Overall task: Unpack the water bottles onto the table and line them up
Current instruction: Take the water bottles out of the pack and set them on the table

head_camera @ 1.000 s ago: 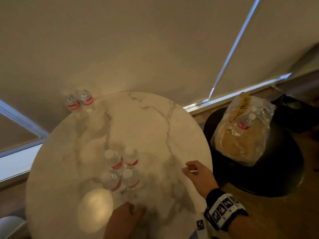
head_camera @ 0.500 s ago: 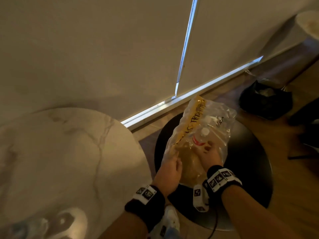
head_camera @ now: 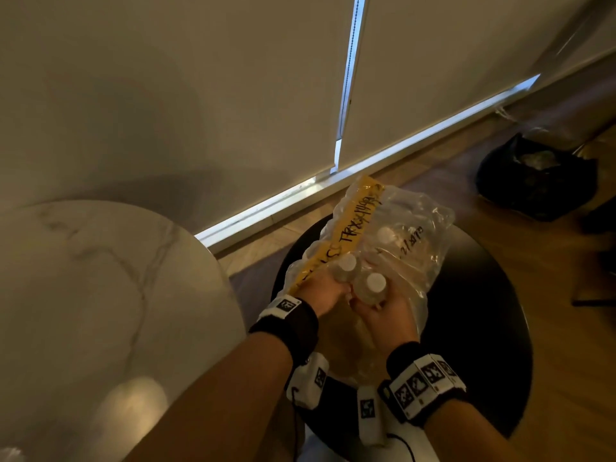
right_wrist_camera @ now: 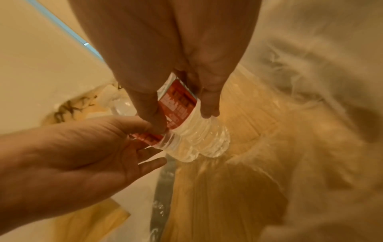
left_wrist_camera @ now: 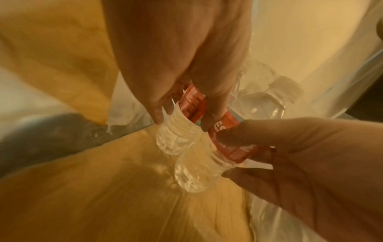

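A torn clear plastic pack [head_camera: 410, 251] with a yellow band lies on a round black stool [head_camera: 483, 295]. My left hand [head_camera: 328, 288] grips a clear water bottle [head_camera: 346, 266] with a white cap and red label, upright just above the pack. Beside it, touching, my right hand [head_camera: 376, 305] grips a second bottle [head_camera: 375, 286]. In the left wrist view the left hand [left_wrist_camera: 182, 122] wraps its bottle [left_wrist_camera: 176, 139]; the right hand [left_wrist_camera: 230, 155] holds the other bottle [left_wrist_camera: 196, 176]. In the right wrist view the right hand [right_wrist_camera: 182, 117] holds a bottle [right_wrist_camera: 207, 139]. Another capped bottle [head_camera: 386, 235] stays in the pack.
The round marble table [head_camera: 100, 295] is on the left, its edge close to the stool. A dark bag [head_camera: 536, 178] sits on the wooden floor at the right. Closed window blinds [head_camera: 200, 95] run behind both.
My view swung right from the table with its standing bottles to the stool. Both hands left the table, reached into the pack, and now each holds a bottle raised from it.
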